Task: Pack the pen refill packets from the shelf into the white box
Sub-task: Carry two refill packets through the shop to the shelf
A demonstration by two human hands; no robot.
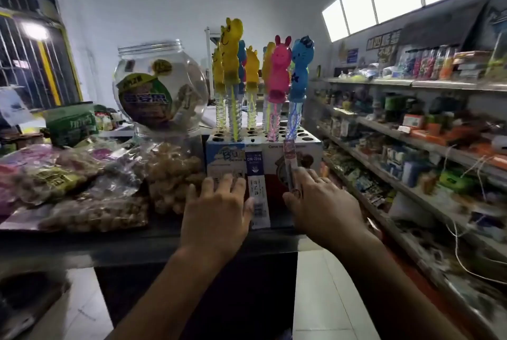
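A narrow white and blue pen refill packet (257, 191) stands upright in front of the bubble wand display box (310, 153). My left hand (216, 210) is beside it, fingers spread, with the thumb pressed on the packet's left edge. My right hand (323, 202) pinches a second, clear pen refill packet (289, 160), which points up toward the blue wand. Both hands hover over the dark counter's (153, 243) front edge. No white packing box can be made out.
Coloured animal-shaped bubble wands (279, 76) stand in the display box. A large clear plastic jar (162, 90) and bags of snacks (82, 191) crowd the counter's left side. Shelves (411, 145) full of small goods run along the right. Pale floor tiles (323, 298) lie below.
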